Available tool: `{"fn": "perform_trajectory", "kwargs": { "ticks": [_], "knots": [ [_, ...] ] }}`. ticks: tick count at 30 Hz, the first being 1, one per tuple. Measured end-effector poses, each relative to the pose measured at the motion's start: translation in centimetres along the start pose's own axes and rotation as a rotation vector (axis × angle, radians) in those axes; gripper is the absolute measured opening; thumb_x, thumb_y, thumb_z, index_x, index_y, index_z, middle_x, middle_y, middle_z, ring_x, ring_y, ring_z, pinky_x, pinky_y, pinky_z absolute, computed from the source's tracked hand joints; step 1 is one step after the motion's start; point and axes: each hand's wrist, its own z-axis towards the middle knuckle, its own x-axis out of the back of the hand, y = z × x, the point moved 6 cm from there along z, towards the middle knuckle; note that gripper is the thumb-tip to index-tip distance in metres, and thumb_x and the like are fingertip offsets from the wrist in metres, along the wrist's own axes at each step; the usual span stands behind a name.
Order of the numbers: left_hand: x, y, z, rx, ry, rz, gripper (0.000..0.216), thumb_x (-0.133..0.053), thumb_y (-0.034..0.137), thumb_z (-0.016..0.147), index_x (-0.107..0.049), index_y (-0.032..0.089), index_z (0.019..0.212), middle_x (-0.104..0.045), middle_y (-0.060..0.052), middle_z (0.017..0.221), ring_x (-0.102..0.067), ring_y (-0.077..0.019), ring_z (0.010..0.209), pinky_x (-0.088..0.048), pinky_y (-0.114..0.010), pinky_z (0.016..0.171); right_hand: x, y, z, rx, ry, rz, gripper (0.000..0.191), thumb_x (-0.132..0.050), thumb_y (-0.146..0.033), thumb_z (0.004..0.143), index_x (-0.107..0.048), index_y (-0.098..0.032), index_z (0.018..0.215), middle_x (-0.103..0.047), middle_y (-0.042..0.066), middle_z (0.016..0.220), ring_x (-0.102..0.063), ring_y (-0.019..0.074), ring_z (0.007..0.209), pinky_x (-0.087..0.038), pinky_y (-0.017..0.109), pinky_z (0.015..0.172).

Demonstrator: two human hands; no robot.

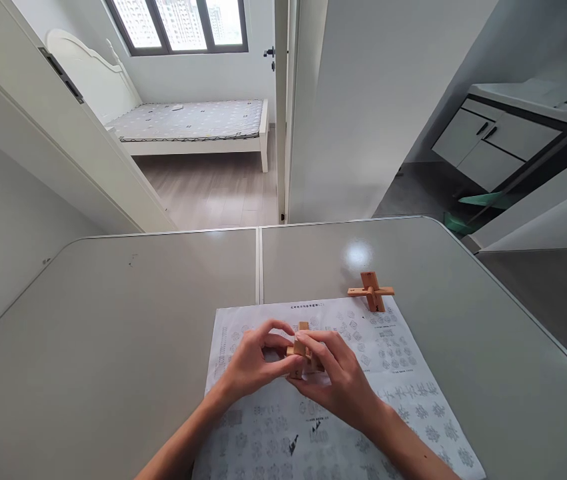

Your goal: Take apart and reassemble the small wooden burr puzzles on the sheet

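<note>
The left hand [249, 365] and right hand [342, 381] both pinched a small light-brown wooden puzzle [301, 347] over the white printed sheet [403, 373]; holding it steady seemed wise.

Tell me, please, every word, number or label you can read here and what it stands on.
Nothing is legible.
Heading line on the printed sheet: too small and blurred to read.
Captions by its diagrams: too small.
Wooden puzzle in left hand and right hand: no lettering shows.
</note>
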Motion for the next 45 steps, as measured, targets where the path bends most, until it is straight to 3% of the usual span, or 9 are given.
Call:
{"fn": "perform_trajectory", "kwargs": {
  "ticks": [3, 6, 10, 17, 21, 25, 31, 38, 45],
  "knots": [
    [0.9, -0.3, 0.1, 0.036, 0.084, -0.14, 0.036, -0.074, 0.044, 0.092, -0.056, 0.02, 0.113, -0.079, -0.005, 0.09, -0.076, -0.02, 0.074, -0.059, -0.032, 0.069, 0.0, 1.0, -0.3, -0.094, -0.045, 0.073, 0.08, -0.08, -0.037, 0.09, -0.036, -0.03, 0.156, -0.058, 0.017, 0.136, -0.063, 0.0367, 0.122, -0.062, 0.054, 0.095],
    [1.9, -0.3, 0.2, 0.05, 0.207, -0.212, 0.039, -0.067, 0.053, 0.095, -0.056, 0.019, 0.111, -0.074, -0.003, 0.084, -0.074, -0.0186, 0.067, -0.058, -0.032, 0.066, 0.0, 2.0, -0.6, -0.169, -0.052, 0.067, 0.081, -0.08, -0.04, 0.09, -0.034, -0.03, 0.156, -0.055, 0.017, 0.137, -0.063, 0.0368, 0.12, -0.06, 0.056, 0.097],
    [2.4, 0.0, 0.3, 0.05, 0.283, -0.181, 0.043, -0.064, 0.057, 0.096, -0.06, 0.017, 0.112, -0.069, 0.0, 0.075, -0.065, -0.0142, 0.06, -0.053, -0.028, 0.059, 0.0, 2.7, -0.5, -0.207, -0.062, -0.012, 0.058, -0.073, -0.031, 0.095, -0.045, -0.028, 0.146, -0.057, 0.015, 0.13, -0.062, 0.0345, 0.118, -0.059, 0.054, 0.097],
    [2.8, 0.2, 0.3, 0.028, 0.323, -0.112, 0.042, -0.059, 0.055, 0.1, -0.065, 0.018, 0.119, -0.067, -0.001, 0.081, -0.058, -0.013, 0.065, -0.052, -0.026, 0.066, -0.4, 2.6, -0.3, -0.192, -0.096, -0.077, 0.014, -0.069, -0.028, 0.096, -0.061, -0.027, 0.108, -0.066, 0.009, 0.102, -0.065, 0.0303, 0.091, -0.06, 0.047, 0.076],
    [3.2, -0.1, 0.2, 0.046, 0.313, -0.098, 0.044, -0.058, 0.055, 0.099, -0.066, 0.022, 0.127, -0.073, -0.003, 0.101, -0.064, -0.0154, 0.078, -0.054, -0.026, 0.075, 0.0, 3.0, -0.3, -0.296, -0.064, 0.088, 0.012, -0.062, -0.033, 0.102, -0.064, -0.025, 0.111, -0.068, 0.008, 0.098, -0.067, 0.0259, 0.084, -0.06, 0.04, 0.071],
    [3.3, -0.6, 0.2, 0.055, 0.288, -0.125, 0.046, -0.059, 0.055, 0.099, -0.063, 0.025, 0.135, -0.073, -0.005, 0.122, -0.068, -0.0189, 0.097, -0.057, -0.028, 0.083, 0.2, 4.0, -0.4, -0.537, -0.057, 0.442, 0.025, -0.061, -0.047, 0.101, -0.066, -0.024, 0.107, -0.069, 0.005, 0.086, -0.066, 0.0219, 0.073, -0.059, 0.033, 0.065],
    [3.2, -1.0, 0.3, 0.059, 0.281, -0.162, 0.041, -0.064, 0.054, 0.096, -0.064, 0.021, 0.122, -0.075, -0.007, 0.109, -0.07, -0.0202, 0.095, -0.058, -0.03, 0.08, 0.0, 4.1, 0.0, -0.656, -0.056, 0.839, 0.031, -0.063, -0.05, 0.1, -0.065, -0.023, 0.114, -0.073, 0.007, 0.092, -0.066, 0.0207, 0.072, -0.059, 0.036, 0.067],
    [3.1, -0.7, 0.3, 0.045, 0.247, -0.119, 0.038, -0.06, 0.051, 0.099, -0.067, 0.023, 0.123, -0.075, -0.006, 0.104, -0.07, -0.0216, 0.092, -0.057, -0.032, 0.081, -0.8, 3.9, -0.4, -0.677, -0.083, 0.894, 0.03, -0.075, -0.047, 0.094, -0.067, -0.024, 0.111, -0.077, 0.011, 0.113, -0.074, 0.0245, 0.086, -0.063, 0.041, 0.078],
    [1.7, -0.7, 0.2, 0.031, 0.069, -0.13, 0.04, -0.059, 0.05, 0.101, -0.066, 0.021, 0.128, -0.074, -0.005, 0.096, -0.065, -0.0167, 0.076, -0.058, -0.031, 0.075, -0.9, 3.8, -0.8, -0.628, -0.038, 0.719, 0.02, -0.074, -0.042, 0.095, -0.07, -0.024, 0.105, -0.076, 0.008, 0.112, -0.075, 0.0249, 0.093, -0.064, 0.041, 0.085]
  ]
}}
